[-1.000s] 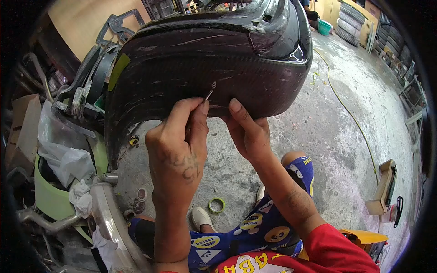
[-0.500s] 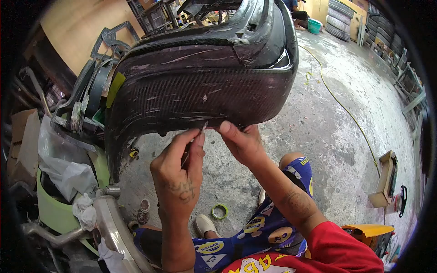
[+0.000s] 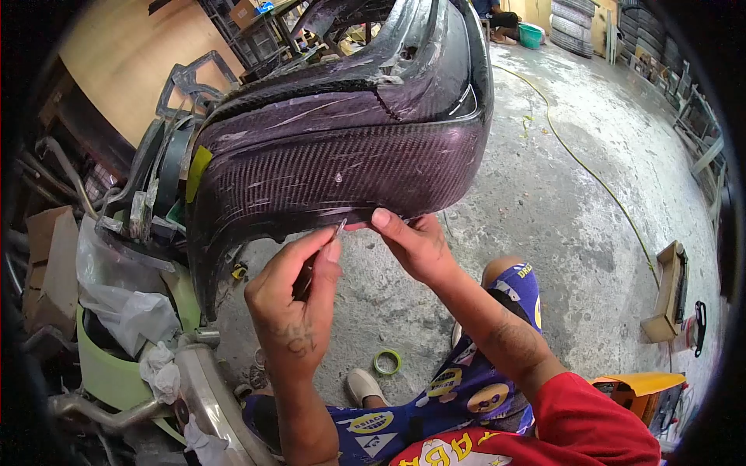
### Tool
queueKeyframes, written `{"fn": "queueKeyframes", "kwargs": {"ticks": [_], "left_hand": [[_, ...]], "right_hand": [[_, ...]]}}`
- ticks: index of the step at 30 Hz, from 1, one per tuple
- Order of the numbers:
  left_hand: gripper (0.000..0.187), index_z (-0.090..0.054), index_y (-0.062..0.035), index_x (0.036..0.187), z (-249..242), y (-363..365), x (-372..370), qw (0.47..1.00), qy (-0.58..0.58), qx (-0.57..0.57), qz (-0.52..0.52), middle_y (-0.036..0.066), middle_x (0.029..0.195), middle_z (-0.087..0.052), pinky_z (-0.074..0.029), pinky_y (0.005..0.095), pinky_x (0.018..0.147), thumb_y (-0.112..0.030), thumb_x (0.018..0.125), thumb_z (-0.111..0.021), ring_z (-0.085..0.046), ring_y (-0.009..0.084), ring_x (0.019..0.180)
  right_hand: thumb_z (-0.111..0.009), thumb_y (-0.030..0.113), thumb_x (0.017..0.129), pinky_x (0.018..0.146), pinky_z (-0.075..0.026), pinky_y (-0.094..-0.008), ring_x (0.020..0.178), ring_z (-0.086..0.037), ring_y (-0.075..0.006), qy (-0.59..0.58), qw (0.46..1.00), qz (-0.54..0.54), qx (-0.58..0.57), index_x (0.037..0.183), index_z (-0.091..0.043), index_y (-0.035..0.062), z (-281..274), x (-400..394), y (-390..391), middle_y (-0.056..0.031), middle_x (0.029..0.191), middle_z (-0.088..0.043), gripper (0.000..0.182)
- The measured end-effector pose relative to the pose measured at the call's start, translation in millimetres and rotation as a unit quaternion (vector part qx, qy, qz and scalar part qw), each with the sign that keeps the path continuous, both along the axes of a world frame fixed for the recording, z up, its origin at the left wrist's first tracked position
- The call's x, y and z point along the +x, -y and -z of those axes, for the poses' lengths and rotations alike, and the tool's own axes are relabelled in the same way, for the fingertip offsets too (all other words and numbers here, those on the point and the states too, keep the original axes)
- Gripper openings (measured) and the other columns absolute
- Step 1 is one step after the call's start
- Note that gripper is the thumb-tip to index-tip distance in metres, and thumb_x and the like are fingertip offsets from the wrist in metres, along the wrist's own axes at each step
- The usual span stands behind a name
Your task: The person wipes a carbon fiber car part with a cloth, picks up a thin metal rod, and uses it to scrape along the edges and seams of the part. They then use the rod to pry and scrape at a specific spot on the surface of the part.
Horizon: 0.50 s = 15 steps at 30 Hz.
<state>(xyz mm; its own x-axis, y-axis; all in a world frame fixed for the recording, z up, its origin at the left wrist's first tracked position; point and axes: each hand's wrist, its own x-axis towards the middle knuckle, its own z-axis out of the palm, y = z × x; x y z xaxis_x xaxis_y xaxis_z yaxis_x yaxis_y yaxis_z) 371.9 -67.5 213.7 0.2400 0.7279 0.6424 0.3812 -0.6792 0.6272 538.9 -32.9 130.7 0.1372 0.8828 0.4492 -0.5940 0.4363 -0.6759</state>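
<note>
A dark, glossy carbon-fibre car body panel (image 3: 303, 167) with a woven pattern and pale scratches fills the upper middle of the view. My left hand (image 3: 294, 283) pinches a small, thin metal blade (image 3: 340, 227) between thumb and fingers, its tip at the panel's lower edge. Just to the right, my right hand (image 3: 416, 245) is closed on that same lower edge, thumb on the near face and fingers behind it. The fingers behind the edge are partly hidden. A strip of yellow-green tape (image 3: 199, 172) sticks to the panel's left side.
A green tape roll (image 3: 387, 361) lies on the concrete floor near my foot. At left are a metal muffler (image 3: 206, 388), plastic sheeting (image 3: 116, 287) and a cardboard box (image 3: 50, 268). A yellow hose (image 3: 590, 175) runs along the right. Another person (image 3: 501, 23) is at the back.
The panel now appears slightly lower and further left as the view shifts. My left hand has moved slightly left and down, the blade still pinched. My right hand stays on the edge.
</note>
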Motion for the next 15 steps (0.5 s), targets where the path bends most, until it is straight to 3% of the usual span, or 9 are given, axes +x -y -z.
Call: {"fn": "queueKeyframes", "kwargs": {"ticks": [3, 7, 9, 11, 13, 15], "left_hand": [[0.016, -0.072, 0.0024, 0.106, -5.9, -0.3, 2.8, 1.000, -0.004, 0.001, -0.009, 0.012, 0.085, -0.072, -0.052, 0.0265, 0.061, -0.004, 0.091, -0.070, -0.067, 0.0145, 0.069], [0.016, -0.071, 0.0027, 0.106, -15.7, -5.2, 10.5, 1.000, -0.017, 0.011, -0.017, 0.014, 0.087, -0.073, -0.053, 0.0275, 0.062, -0.003, 0.091, -0.070, -0.067, 0.0156, 0.070], [0.016, -0.071, 0.0018, 0.107, -33.4, -8.2, 19.2, 0.993, -0.066, 0.094, -0.007, 0.015, 0.085, -0.071, -0.052, 0.0301, 0.059, -0.002, 0.092, -0.068, -0.067, 0.0198, 0.067], [0.017, -0.071, 0.0010, 0.108, -46.5, -13.5, 24.5, 0.985, -0.102, 0.138, -0.008, 0.015, 0.082, -0.069, -0.051, 0.0317, 0.058, -0.002, 0.092, -0.068, -0.066, 0.0226, 0.065], [0.017, -0.072, -0.0019, 0.108, -57.7, -17.1, 26.2, 0.961, -0.175, 0.214, -0.015, 0.014, 0.076, -0.063, -0.048, 0.0371, 0.056, -0.002, 0.091, -0.068, -0.063, 0.0305, 0.064], [0.018, -0.072, -0.0025, 0.108, -63.9, -20.1, 29.2, 0.950, -0.201, 0.240, -0.016, 0.014, 0.076, -0.062, -0.049, 0.0382, 0.057, -0.003, 0.091, -0.068, -0.063, 0.0311, 0.064]], "right_hand": [[-0.072, 0.025, 0.093, 0.097, -0.049, -0.0357, 0.108, -0.064, -0.0216, 0.030, 0.999, 0.015, -0.003, 0.125, -0.061, -0.0023, 0.7, 5.0, 1.4, -0.0102, 0.115, -0.069, 0.043], [-0.072, 0.022, 0.092, 0.102, -0.044, -0.0359, 0.117, -0.059, -0.0216, -0.020, 0.999, 0.047, 0.015, 0.131, -0.057, -0.0012, -3.1, 8.0, 1.3, -0.0103, 0.126, -0.064, 0.048], [-0.071, 0.020, 0.093, 0.104, -0.042, -0.0361, 0.121, -0.057, -0.0215, -0.048, 0.998, 0.032, 0.017, 0.135, -0.054, -0.0005, -4.9, 8.5, 2.5, -0.0104, 0.130, -0.061, 0.050], [-0.065, 0.026, 0.097, 0.116, -0.035, -0.0442, 0.133, -0.049, -0.0272, -0.090, 0.993, 0.003, 0.079, 0.144, -0.044, 0.0018, -9.6, 7.5, 2.8, -0.0129, 0.140, -0.054, 0.057], [-0.065, 0.030, 0.097, 0.115, -0.035, -0.0434, 0.133, -0.050, -0.0258, -0.126, 0.989, -0.003, 0.078, 0.143, -0.044, 0.0028, -14.9, 5.3, 5.5, -0.0116, 0.140, -0.055, 0.057], [-0.065, 0.034, 0.097, 0.114, -0.036, -0.0426, 0.132, -0.050, -0.0245, -0.163, 0.984, -0.009, 0.079, 0.143, -0.045, 0.0039, -13.7, 3.8, 6.7, -0.0102, 0.140, -0.055, 0.058]]}}
